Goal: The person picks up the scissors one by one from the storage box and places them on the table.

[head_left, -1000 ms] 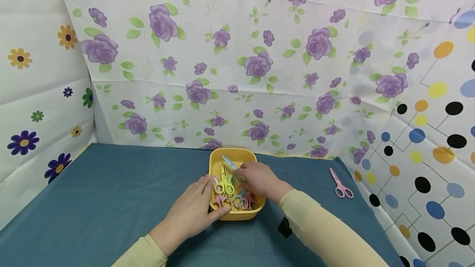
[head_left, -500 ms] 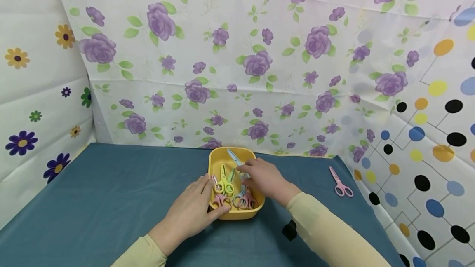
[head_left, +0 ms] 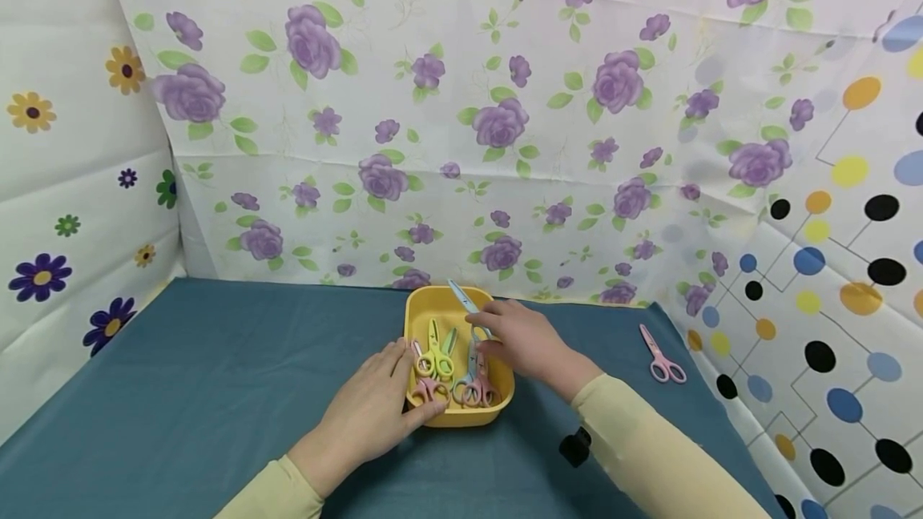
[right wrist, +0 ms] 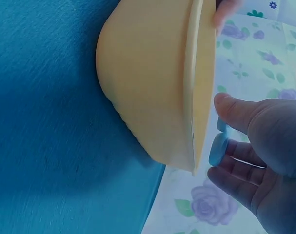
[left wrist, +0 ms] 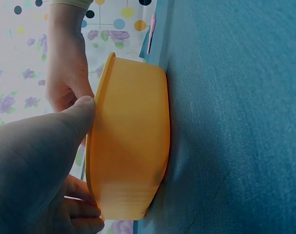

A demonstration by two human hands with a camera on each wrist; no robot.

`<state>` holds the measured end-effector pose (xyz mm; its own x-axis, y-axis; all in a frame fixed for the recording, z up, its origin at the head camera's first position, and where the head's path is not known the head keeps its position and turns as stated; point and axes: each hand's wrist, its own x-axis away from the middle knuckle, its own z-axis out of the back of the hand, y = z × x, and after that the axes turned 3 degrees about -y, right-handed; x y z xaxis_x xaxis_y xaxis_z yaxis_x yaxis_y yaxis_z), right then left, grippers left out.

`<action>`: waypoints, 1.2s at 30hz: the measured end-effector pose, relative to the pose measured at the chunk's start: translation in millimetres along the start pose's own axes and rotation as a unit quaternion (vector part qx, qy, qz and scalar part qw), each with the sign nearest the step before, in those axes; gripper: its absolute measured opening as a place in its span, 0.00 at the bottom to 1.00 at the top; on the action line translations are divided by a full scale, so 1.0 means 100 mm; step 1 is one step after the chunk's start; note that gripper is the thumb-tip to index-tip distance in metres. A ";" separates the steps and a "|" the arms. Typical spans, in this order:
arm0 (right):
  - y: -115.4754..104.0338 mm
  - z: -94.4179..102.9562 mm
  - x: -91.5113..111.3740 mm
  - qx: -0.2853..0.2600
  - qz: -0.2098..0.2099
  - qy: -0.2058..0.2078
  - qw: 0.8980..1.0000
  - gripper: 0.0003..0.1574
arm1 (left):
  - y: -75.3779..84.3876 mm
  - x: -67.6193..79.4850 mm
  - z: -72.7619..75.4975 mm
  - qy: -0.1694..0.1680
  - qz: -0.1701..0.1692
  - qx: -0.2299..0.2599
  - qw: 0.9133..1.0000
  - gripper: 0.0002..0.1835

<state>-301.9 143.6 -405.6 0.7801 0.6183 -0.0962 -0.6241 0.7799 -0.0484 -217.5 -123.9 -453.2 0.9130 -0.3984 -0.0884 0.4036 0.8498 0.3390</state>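
Observation:
Light-blue scissors [head_left: 462, 296] are pinched by their handles in my right hand [head_left: 525, 344], over the right side of a yellow plastic basket [head_left: 465, 420]. Their blades point up and to the far left, with the tip above the back rim. The right wrist view shows the blue handles [right wrist: 217, 149] between thumb and fingers, beside the basket's rim. My left hand [head_left: 363, 416] rests on the basket's near left corner, thumb on the front rim and fingers along the left rim. In the basket lie yellow scissors [head_left: 433, 333], pink scissors [head_left: 481, 375] and several others, partly overlapping.
Pink scissors [head_left: 654, 349] lie alone on the blue cloth [head_left: 274, 359] at the right. A floral sheet [head_left: 433, 142] hangs close behind the basket, and patterned sheets flank both sides. A black device [head_left: 575, 447] is at my right sleeve.
My right hand has drawn the light-blue scissors up and to the right, so their blades now reach past the back rim. The left hand stays on the basket.

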 end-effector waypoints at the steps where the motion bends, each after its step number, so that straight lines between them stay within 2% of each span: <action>1: 0.01 0.01 0.02 0.000 0.000 0.002 1.000 0.30 | 0.00 0.00 0.00 0.000 0.000 0.000 1.000 0.54; 16: 0.24 0.05 0.28 0.037 -0.005 0.041 0.998 0.33 | -0.01 -0.01 -0.01 0.008 0.001 0.004 1.000 0.54; 21: 0.31 0.05 0.38 0.036 -0.022 0.046 0.998 0.32 | -0.01 -0.01 -0.01 0.005 0.002 0.008 1.000 0.55; 29: 0.42 0.03 0.53 0.043 -0.037 0.078 0.995 0.31 | 0.00 -0.01 0.00 0.003 0.002 0.008 1.000 0.55; 36: 0.49 0.05 0.64 0.053 -0.075 0.072 0.993 0.30 | 0.00 -0.01 -0.01 -0.002 0.005 0.008 1.000 0.55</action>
<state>-281.7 221.8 -409.0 0.8447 0.4797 -0.2374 -0.4867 0.8730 0.0322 -218.5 -123.2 -453.6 0.9164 -0.3918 -0.0824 0.3944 0.8480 0.3540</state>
